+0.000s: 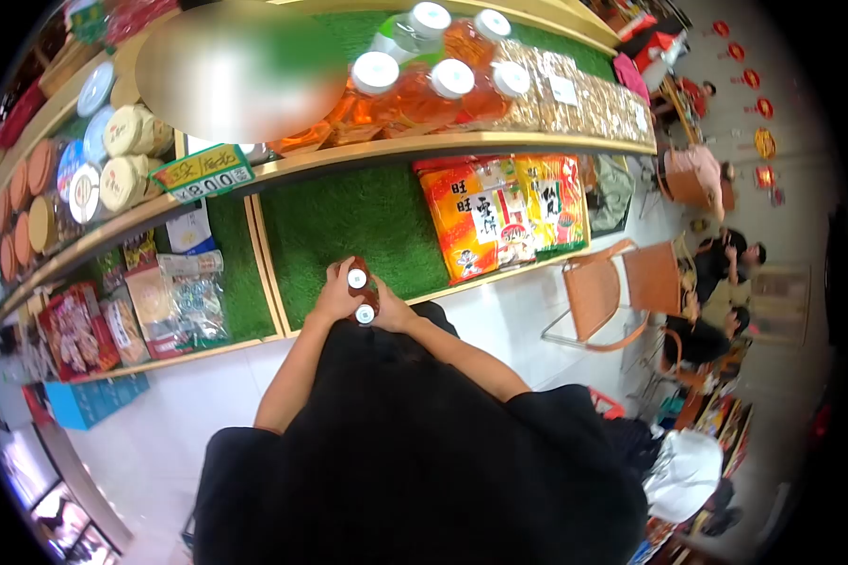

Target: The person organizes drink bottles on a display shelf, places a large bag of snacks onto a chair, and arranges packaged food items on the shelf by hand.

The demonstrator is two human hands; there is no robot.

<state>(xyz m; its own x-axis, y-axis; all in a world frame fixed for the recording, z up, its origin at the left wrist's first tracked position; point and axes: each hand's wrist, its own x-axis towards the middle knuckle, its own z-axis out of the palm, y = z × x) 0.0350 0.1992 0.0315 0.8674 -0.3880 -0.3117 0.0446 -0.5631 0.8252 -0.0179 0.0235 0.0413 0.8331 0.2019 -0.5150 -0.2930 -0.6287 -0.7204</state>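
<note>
Two bottles of reddish-brown liquid with white caps are held close in front of my body, one bottle (359, 265) a little farther out and the other bottle (371, 298) nearer to me. My left hand (337, 296) curls round them from the left side. From the right, my right hand (392, 310) closes against them. Some fingers are hidden behind the bottles, so which hand bears each one is hard to make out. Just beyond my hands lies the green turf mat (349, 212) of the lower shelf.
Orange-red snack bags (504, 217) lie right on the lower shelf; packets (174, 297) lie left. Larger bottles of orange drink (443, 94) stand on the upper shelf beside a green price sign (203, 172). Brown chairs (594, 297) and several people are farther right.
</note>
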